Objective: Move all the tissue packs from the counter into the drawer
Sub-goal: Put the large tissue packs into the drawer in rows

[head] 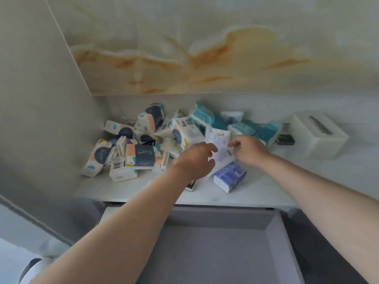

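Several tissue packs lie in a heap on the white counter (143, 191). Navy, peach and white packs (139, 154) make up its left side, and teal packs (244, 128) sit at the back right. A blue pack (229, 176) lies alone near the front edge. Between my hands a white pack with lavender print (217, 138) stands tilted. My left hand (194, 160) curls round its left edge. My right hand (248, 150) pinches its right edge with thumb and forefinger. Below the counter the grey drawer (215, 253) is pulled out, and I see nothing in it.
A white tissue box (320, 136) stands at the right of the counter, with a small black object (286, 139) beside it. A small dark item (190, 187) peeks out under my left wrist. A wall closes the left side, and a marbled panel hangs above.
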`<move>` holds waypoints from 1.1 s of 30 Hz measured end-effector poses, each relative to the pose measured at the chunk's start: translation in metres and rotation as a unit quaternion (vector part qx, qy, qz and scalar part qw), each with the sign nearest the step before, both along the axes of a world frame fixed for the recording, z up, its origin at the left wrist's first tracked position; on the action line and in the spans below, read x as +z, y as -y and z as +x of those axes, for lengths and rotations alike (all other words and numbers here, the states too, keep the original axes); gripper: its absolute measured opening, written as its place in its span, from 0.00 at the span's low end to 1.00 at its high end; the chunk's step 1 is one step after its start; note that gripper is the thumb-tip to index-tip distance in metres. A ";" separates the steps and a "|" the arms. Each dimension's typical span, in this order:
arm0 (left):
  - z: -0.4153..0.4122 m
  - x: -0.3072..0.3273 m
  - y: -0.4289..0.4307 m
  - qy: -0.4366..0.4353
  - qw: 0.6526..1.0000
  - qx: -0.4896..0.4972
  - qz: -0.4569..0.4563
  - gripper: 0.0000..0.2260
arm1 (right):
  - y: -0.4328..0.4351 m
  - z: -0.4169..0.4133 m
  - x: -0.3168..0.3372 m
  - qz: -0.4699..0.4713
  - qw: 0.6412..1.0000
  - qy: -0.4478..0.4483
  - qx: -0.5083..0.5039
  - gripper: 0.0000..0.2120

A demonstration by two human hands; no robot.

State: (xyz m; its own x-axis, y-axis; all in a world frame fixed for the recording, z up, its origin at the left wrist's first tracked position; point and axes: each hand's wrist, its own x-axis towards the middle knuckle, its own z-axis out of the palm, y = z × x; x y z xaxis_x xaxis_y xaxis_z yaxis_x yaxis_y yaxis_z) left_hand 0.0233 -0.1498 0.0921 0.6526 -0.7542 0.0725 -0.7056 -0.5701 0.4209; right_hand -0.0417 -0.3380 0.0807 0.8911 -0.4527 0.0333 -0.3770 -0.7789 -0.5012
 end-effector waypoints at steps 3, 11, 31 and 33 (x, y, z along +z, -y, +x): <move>0.013 -0.002 0.061 0.048 0.998 -0.033 0.014 0.19 | 0.057 -0.004 -0.004 -0.057 0.998 0.006 -0.041 0.17; 0.035 -0.027 0.168 0.164 0.978 -0.085 0.097 0.26 | 0.137 -0.005 -0.032 -0.228 0.957 -0.174 0.045 0.43; 0.070 -0.032 0.204 0.130 0.981 0.008 0.144 0.23 | 0.156 -0.036 -0.026 0.081 0.996 0.001 -0.047 0.21; 0.066 -0.035 0.209 0.129 0.984 0.025 0.124 0.24 | 0.158 -0.039 -0.027 0.151 0.986 -0.008 -0.072 0.21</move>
State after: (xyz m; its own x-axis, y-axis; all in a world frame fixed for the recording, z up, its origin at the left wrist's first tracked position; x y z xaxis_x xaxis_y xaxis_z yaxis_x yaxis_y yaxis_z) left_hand 0.0889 -0.3587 0.0571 0.6739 -0.7365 0.0582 -0.7386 -0.6699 0.0758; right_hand -0.0805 -0.4963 0.0535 0.8164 -0.5614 -0.1350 -0.4819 -0.5337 -0.6949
